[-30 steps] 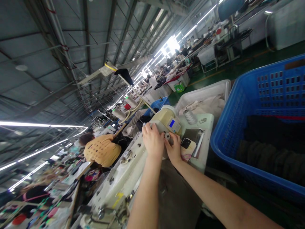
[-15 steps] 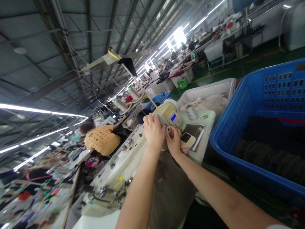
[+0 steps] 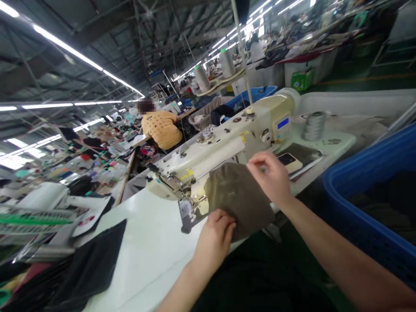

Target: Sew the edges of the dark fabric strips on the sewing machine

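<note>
A cream industrial sewing machine (image 3: 224, 138) stands along the white table, its blue display at the right end. Across its needle end lies a piece of olive fabric (image 3: 238, 199). My left hand (image 3: 214, 242) grips the fabric's lower edge, beside a grey metal plate (image 3: 186, 215) under the machine's front. My right hand (image 3: 268, 175) pinches the fabric's upper right edge, with its fingertips bunched together. The needle and presser foot (image 3: 186, 184) sit just left of the fabric, partly hidden by it.
A grey thread cone (image 3: 313, 125) and a phone (image 3: 287, 162) on a dark pad sit behind the machine. A blue plastic crate (image 3: 367, 190) holds dark fabric at the right. Dark cloth (image 3: 87, 264) lies on the table's left. A person in a yellow shirt (image 3: 161, 129) sits beyond.
My hands have left the machine's display end, where a small spool was, and now hold olive fabric at the needle end. The view has swung round and the table shows more.
</note>
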A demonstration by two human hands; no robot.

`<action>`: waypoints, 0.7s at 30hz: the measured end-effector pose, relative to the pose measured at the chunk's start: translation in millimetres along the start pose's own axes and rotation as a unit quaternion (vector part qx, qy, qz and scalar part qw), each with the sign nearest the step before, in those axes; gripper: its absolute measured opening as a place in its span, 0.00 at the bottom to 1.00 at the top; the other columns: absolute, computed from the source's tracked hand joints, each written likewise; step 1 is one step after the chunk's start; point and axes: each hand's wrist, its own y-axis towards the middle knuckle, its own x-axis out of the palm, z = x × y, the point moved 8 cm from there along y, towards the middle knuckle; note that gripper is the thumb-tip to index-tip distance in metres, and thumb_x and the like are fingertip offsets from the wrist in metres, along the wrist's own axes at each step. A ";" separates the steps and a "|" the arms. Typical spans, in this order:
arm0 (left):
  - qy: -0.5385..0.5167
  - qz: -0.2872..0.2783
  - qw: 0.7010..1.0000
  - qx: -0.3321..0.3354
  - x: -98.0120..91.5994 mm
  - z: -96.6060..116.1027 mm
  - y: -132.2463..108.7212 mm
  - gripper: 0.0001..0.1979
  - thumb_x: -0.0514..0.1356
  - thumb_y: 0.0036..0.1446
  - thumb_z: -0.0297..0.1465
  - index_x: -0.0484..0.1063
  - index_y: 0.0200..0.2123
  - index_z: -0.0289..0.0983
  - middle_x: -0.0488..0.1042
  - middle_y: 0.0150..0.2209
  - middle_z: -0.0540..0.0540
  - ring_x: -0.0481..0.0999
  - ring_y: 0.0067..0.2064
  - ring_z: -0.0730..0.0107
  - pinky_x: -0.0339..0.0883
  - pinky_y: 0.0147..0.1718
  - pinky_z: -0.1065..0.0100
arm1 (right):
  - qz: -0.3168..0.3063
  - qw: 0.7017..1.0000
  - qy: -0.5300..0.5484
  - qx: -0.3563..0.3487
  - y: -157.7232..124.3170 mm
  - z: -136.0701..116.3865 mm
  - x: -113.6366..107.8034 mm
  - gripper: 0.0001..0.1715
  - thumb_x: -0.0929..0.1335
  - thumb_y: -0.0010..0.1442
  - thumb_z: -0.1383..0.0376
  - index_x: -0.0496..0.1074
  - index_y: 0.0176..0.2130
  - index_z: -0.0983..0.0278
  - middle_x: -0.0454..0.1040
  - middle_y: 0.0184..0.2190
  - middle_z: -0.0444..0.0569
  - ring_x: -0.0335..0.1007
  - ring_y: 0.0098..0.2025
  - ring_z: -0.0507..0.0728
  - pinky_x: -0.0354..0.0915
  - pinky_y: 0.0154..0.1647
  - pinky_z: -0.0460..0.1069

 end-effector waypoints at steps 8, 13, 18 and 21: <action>-0.115 0.051 0.989 -0.083 -1.0 -48.3 -26.7 0.11 0.54 0.63 0.24 0.77 0.38 0.37 0.76 0.39 0.42 0.76 0.42 0.65 0.73 0.44 0.63 | -0.450 0.879 -0.148 -0.056 -120.7 -8.5 77.8 0.12 0.77 0.54 0.59 0.72 0.33 0.60 0.73 0.36 0.45 0.69 0.43 0.59 0.61 0.45 0.55; -0.160 0.056 0.982 -0.079 -7.4 -49.7 -29.2 0.11 0.54 0.66 0.27 0.77 0.42 0.36 0.78 0.43 0.41 0.77 0.47 0.65 0.72 0.49 0.62 | -0.479 0.863 -0.145 -0.069 -117.9 -0.7 81.5 0.14 0.68 0.66 0.58 0.72 0.29 0.61 0.73 0.32 0.44 0.68 0.40 0.57 0.57 0.42 0.53; -0.146 0.005 0.989 -0.033 -12.7 -48.9 -25.4 0.14 0.59 0.65 0.32 0.75 0.52 0.40 0.76 0.55 0.42 0.72 0.59 0.61 0.64 0.61 0.55 | -0.500 0.856 -0.113 -0.059 -115.9 11.1 80.3 0.14 0.65 0.69 0.57 0.74 0.33 0.59 0.75 0.34 0.44 0.68 0.39 0.56 0.57 0.42 0.53; -0.115 -0.028 0.993 -0.011 -10.2 -54.0 -18.0 0.17 0.64 0.60 0.30 0.75 0.53 0.41 0.78 0.52 0.42 0.75 0.56 0.59 0.64 0.61 0.53 | -0.491 0.862 -0.117 -0.045 -115.1 16.4 78.0 0.15 0.64 0.69 0.57 0.74 0.34 0.59 0.75 0.34 0.45 0.69 0.40 0.56 0.59 0.43 0.53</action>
